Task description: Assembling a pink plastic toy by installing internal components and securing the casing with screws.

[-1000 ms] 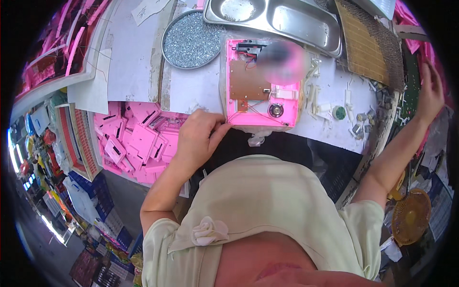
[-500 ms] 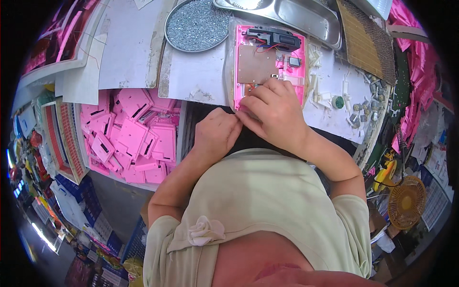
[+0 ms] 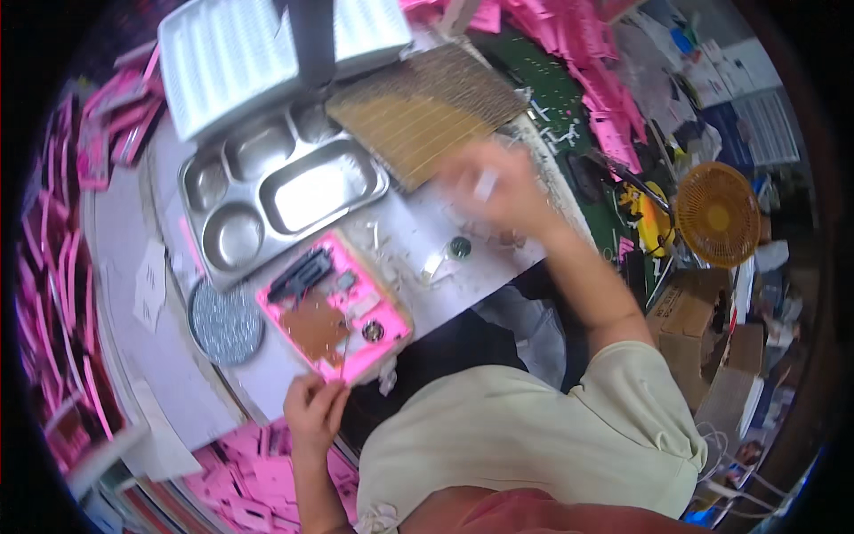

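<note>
A pink plastic housing (image 3: 363, 356) lies on the worktable, tilted in view. In it sit a black module (image 3: 301, 274), a brown board (image 3: 316, 329), a small grey block (image 3: 345, 282) and a round dark part (image 3: 373, 330). My left hand (image 3: 313, 411) is closed in a pinch at the housing's near corner; what lies between the fingers is hidden. Farther right, my right hand (image 3: 503, 191) is smeared by motion over the table, close to the brown corrugated sheet (image 3: 418, 125). A small white patch (image 3: 486, 184) shows at its fingers, too blurred to name.
A steel compartment tray (image 3: 267, 233) stands beyond the housing, with a round dish of small metal pieces (image 3: 227, 322) to its left. White ribbed trays (image 3: 229, 67) are at the back. A green roll (image 3: 459, 247) lies right of the housing. Pink parts (image 3: 253, 476) fill a space below the table.
The view has swung to the right. My right hand has left the housing and moved out to the right. My left hand stays by the housing's near corner. A round dark part now shows in the housing.
</note>
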Demonstrator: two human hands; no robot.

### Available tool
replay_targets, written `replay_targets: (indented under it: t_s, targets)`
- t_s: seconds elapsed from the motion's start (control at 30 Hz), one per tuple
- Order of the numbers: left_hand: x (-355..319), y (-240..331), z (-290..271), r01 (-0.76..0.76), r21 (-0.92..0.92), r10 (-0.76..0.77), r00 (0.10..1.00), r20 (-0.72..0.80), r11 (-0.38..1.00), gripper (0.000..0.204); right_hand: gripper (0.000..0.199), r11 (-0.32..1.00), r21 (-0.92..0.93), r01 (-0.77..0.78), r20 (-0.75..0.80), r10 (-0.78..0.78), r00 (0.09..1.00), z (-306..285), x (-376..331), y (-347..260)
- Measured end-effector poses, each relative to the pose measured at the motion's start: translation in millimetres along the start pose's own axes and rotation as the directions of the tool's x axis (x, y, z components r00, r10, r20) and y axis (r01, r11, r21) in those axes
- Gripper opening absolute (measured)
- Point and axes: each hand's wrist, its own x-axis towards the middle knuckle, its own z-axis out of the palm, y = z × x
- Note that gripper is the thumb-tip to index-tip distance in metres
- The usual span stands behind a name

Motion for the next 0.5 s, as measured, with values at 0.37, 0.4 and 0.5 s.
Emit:
replay_targets:
  t_s: [0.37,0.4,0.5]
  targets:
    - [5,4,-5,0.114,-0.012,-0.112,0.987,0.117,0.993,0.025,0.033,0.244,-0.69,-0.682,-0.625,0.276,0.731,-163,155,322]
    - [5,3,-2,0.132,-0.018,-0.129,0.985,0.118,0.991,0.025,0.031,0.178,-0.711,-0.68,-0.623,0.289,0.727,-167,156,339]
    - [5,9,-4,0.199,-0.031,-0.195,0.974,0.115,0.979,0.027,0.025,0.196,-0.818,-0.541,-0.515,0.169,0.84,-187,161,367]
